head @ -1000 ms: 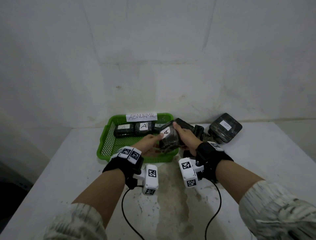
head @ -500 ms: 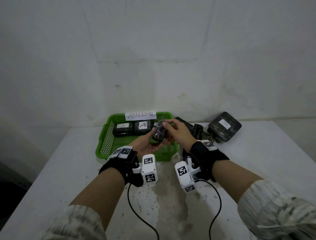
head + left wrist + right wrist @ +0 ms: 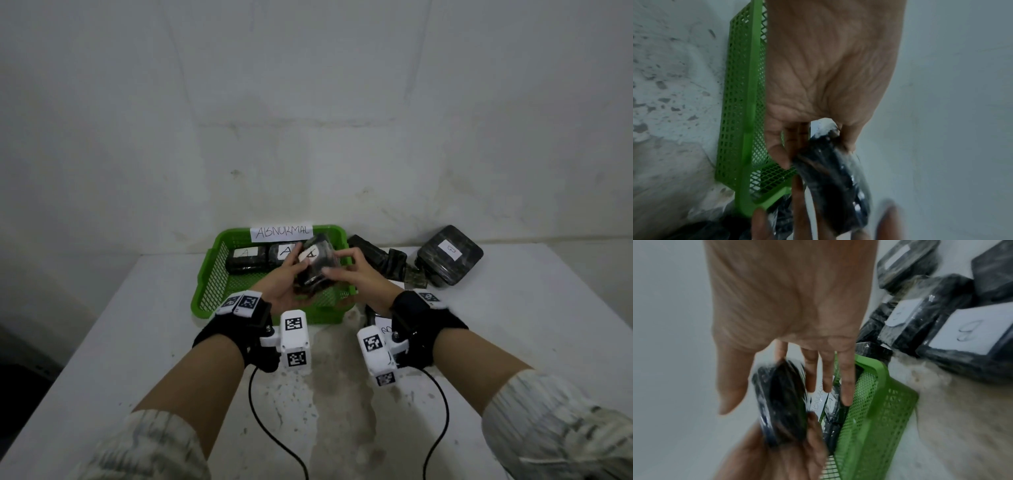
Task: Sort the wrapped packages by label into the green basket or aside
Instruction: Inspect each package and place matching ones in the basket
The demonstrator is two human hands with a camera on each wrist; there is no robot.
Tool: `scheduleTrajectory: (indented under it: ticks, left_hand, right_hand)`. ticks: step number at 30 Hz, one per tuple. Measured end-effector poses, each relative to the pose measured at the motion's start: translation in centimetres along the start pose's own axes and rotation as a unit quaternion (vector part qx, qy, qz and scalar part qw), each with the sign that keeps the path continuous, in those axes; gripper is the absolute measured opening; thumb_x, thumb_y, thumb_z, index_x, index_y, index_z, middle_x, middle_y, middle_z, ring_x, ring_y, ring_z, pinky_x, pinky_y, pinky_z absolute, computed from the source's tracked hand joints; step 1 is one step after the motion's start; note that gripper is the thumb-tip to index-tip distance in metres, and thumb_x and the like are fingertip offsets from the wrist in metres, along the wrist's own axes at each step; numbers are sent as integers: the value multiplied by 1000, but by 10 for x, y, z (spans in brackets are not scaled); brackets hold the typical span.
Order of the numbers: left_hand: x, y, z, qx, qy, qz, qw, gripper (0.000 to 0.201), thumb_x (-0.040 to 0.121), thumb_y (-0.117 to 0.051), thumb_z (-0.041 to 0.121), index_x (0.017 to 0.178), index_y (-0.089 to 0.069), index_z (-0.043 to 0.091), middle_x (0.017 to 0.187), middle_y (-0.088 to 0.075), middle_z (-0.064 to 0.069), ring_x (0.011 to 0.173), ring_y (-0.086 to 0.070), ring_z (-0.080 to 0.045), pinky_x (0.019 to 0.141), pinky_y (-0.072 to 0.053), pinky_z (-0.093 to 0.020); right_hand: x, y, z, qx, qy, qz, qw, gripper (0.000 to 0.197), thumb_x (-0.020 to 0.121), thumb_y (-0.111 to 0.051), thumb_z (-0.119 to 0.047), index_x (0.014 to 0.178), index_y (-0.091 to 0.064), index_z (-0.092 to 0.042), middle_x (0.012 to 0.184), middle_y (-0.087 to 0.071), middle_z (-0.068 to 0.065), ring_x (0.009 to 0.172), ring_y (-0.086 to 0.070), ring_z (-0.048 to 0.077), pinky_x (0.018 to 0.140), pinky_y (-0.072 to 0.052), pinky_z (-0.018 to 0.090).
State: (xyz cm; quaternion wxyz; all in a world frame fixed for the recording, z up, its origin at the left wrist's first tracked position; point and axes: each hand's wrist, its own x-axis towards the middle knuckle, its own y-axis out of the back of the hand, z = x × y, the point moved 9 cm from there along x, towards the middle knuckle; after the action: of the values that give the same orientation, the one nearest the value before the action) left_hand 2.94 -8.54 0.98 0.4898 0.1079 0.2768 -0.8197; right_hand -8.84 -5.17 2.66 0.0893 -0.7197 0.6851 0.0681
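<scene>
Right now both hands are on one dark, film-wrapped block package (image 3: pixel 313 270), carried above the green mesh plastic basket (image 3: pixel 212 277) with its white paper label turned up so the handwritten "A" reads clearly. The left hand (image 3: pixel 277 291) cups it from below and from the left, fingers curled round the edge; the right hand (image 3: pixel 356 277) steadies the other side with thumb and fingertips. My read: held this way to check the letter before dropping it in. The wrap looks glossy and crinkled, clingy film over a firm slab with rounded corners; the wrist views blur it, but highlights on the film show. Below, two similar dark wrapped packages marked A (image 3: pixel 246 262) lie flat side by side along the basket's far wall, which carries a white paper sign reading ABNORMAL (image 3: pixel 281 232). So this one likely joins them. Out to the right, on the scuffed white tabletop (image 3: pixel 102 325), sits a loose pile of dark wrapped packages (image 3: pixel 387 265), and a squarish one with a white label (image 3: pixel 449 255) leans at the back; the right wrist view shows B labels (image 3: pixel 966 331) there.
</scene>
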Motion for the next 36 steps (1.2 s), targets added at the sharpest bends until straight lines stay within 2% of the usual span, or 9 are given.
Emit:
scheduleTrajectory:
  ticks: [4,8,11,14,19,25,27,30,36]
  left_hand:
    - [-13,-1,16,131,-26,-66,989,50,96,-45,6,135,-42,37,127,-50,-10,106,-56,-30,65,-59,-32]
    - [-10,15,24,162,-43,-26,985,37,90,-57,8,117,-58,33,124,-57,-11,115,-54,-34,100,-43,-53]
    - [-9,40,26,91,-54,72,992,31,90,-60,17,119,-55,25,110,-62,-8,100,-59,-27,87,-49,-44]
    - [-14,47,25,45,-66,86,993,26,93,-54,11,119,-52,14,104,-61,-10,87,-61,-24,68,-53,-36]
    - [-12,97,34,72,-94,167,979,34,97,-46,11,130,-48,1,115,-59,-14,94,-59,-25,82,-49,-37]
    - [-5,195,51,224,-85,356,903,32,88,-49,16,117,-63,18,127,-58,-16,109,-56,-28,101,-42,-36]
    - [-5,219,53,276,-30,413,867,33,85,-50,25,117,-60,27,131,-53,-16,119,-49,-33,107,-34,-38]
    - [-5,239,57,312,22,475,823,39,89,-51,33,127,-51,23,137,-40,-19,127,-37,-36,105,-28,-38]
    - [42,253,43,323,64,388,861,45,94,-46,24,129,-47,-5,129,-52,-26,116,-52,-38,91,-41,-33]
  right_hand:
    - [1,14,7,93,-55,64,992,52,91,-59,-44,130,-38,-18,116,-55,5,100,-60,25,74,-55,45]
    - [7,-4,9,90,-73,33,993,30,93,-61,-24,120,-51,-15,107,-62,8,86,-64,25,64,-57,39]
    - [15,-14,12,167,-63,66,982,12,94,-59,-16,104,-55,-12,102,-63,9,88,-64,25,76,-55,46]
    - [25,-24,16,239,-69,97,964,21,95,-56,-15,113,-52,-5,111,-61,15,97,-61,30,85,-53,50]
    - [44,-51,27,172,-154,104,967,13,96,-54,-21,88,-60,-13,87,-61,4,78,-55,17,65,-44,28]
    - [81,-76,43,168,-211,146,952,35,100,-49,-17,130,-51,2,95,-58,11,71,-51,22,60,-42,32]
    - [93,-85,46,161,-230,139,949,36,100,-49,-15,132,-49,2,111,-59,15,77,-54,25,71,-44,37]
    - [116,-93,53,149,-260,131,945,38,99,-49,-13,135,-48,-1,135,-51,18,116,-53,34,82,-44,39]
    - [166,-108,75,121,-283,88,947,11,96,-50,-9,99,-60,-6,133,-55,20,115,-55,36,93,-49,46]
